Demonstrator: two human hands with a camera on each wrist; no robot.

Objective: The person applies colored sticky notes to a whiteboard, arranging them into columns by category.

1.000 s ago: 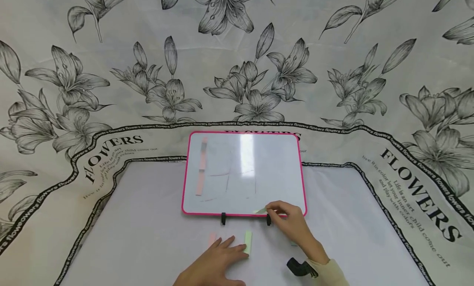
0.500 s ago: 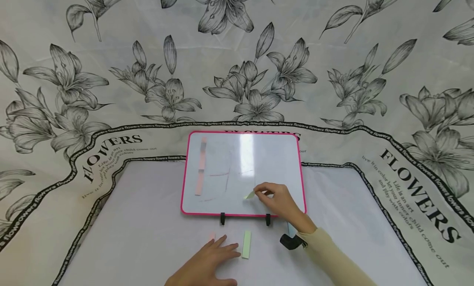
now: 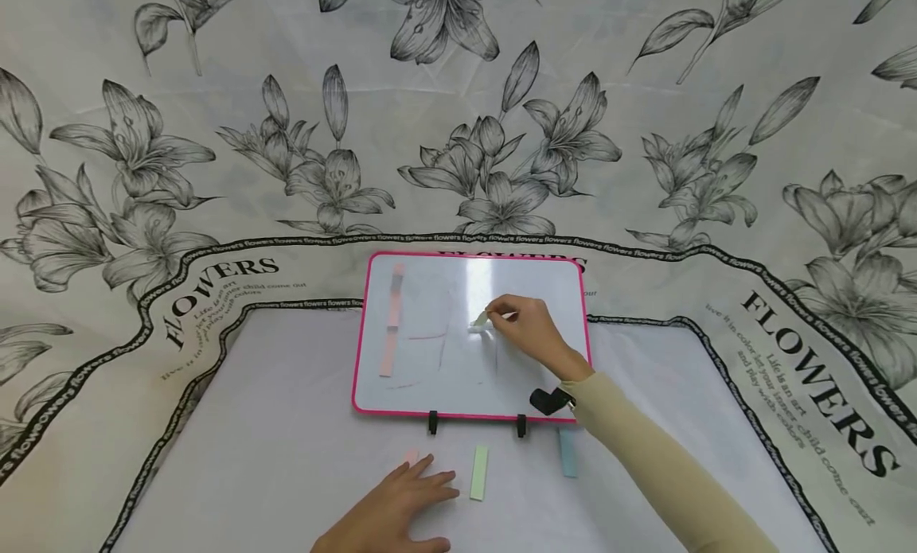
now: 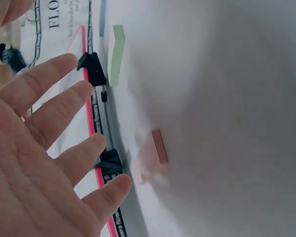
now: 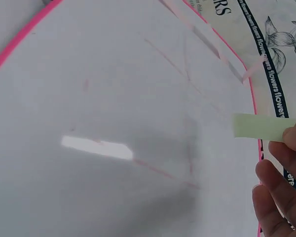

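My right hand [image 3: 533, 330] is raised in front of the whiteboard [image 3: 423, 298], pinching a pale green sticky strip [image 5: 259, 127] between thumb and finger. One end of the strip points toward the board's upper middle; whether it touches the surface I cannot tell. Low over the table, my left hand [image 3: 401, 497] has its fingers spread and holds nothing. Just past its fingertips is a small pink sticky-note pad [image 4: 160, 146], partly covered by them in the head view. To that hand's right lies a green sticky-note pad [image 3: 478, 473].
Pink strips [image 3: 395, 298] run end to end down the board's left side. Faint reddish lines mark its surface. Two black feet [image 3: 433, 422] support its pink-framed lower edge. A blue sticky-note pad [image 3: 568, 453] lies at the right. Flower-printed cloth [image 3: 494, 139] rises behind.
My right hand has carried the green strip up from the board's lower edge to its upper middle. My left hand has drawn back left, off the green pad, uncovering it.
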